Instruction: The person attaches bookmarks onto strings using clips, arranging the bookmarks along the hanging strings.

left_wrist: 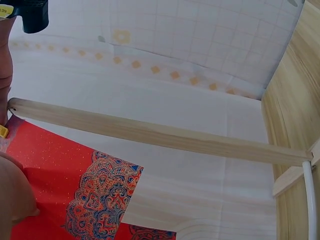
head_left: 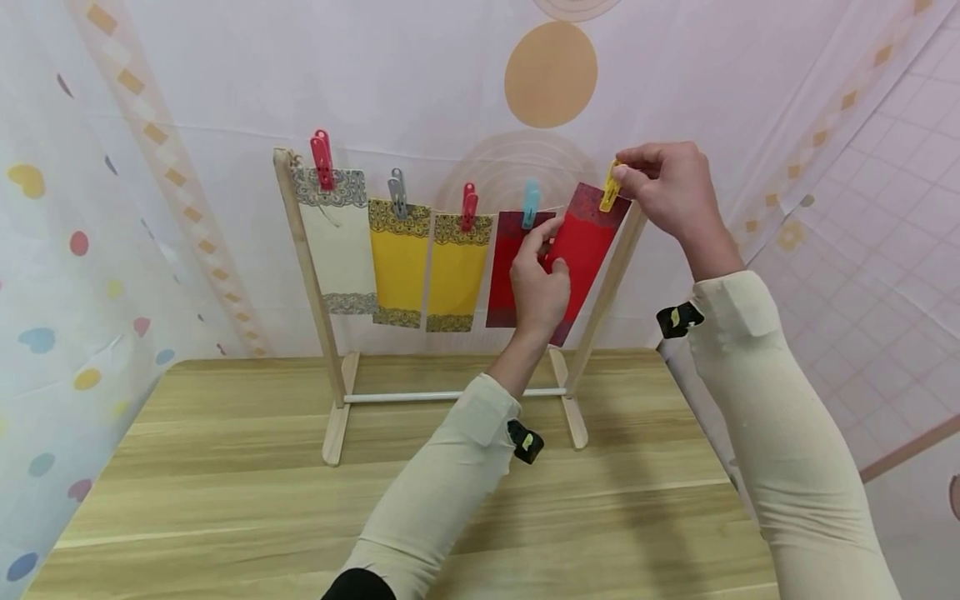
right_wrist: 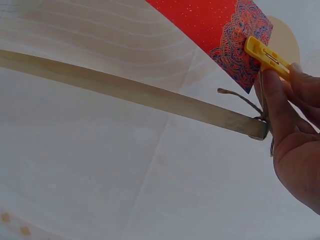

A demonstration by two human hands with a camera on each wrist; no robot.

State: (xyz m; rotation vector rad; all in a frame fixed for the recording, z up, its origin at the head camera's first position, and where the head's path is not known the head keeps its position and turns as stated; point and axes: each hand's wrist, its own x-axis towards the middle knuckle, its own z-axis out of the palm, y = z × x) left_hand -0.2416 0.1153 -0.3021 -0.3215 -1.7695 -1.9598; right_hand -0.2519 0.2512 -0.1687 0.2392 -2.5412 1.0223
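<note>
A bright red card [head_left: 581, 258] with patterned ends slants at the right end of a string line. My left hand [head_left: 542, 287] pinches its left edge; in the left wrist view part of that hand [left_wrist: 16, 195] overlaps the card. At the card's top, my right hand [head_left: 678, 187] pinches a yellow clothespin [head_left: 609, 193] between thumb and fingers. The right wrist view shows the clothespin [right_wrist: 267, 56] on the patterned end of the card, near the twine knot [right_wrist: 261, 122]. A darker red card [head_left: 506, 267] under a light blue clothespin [head_left: 531, 204] hangs just behind my left hand.
Two yellow cards [head_left: 400, 271] and a cream card [head_left: 341, 250] hang farther left under grey and red clothespins [head_left: 322, 160]. The wooden stand's right post [head_left: 611, 287] rises beside the red card. A white rod [head_left: 405, 397] joins its feet on the wood-grain table [head_left: 225, 483].
</note>
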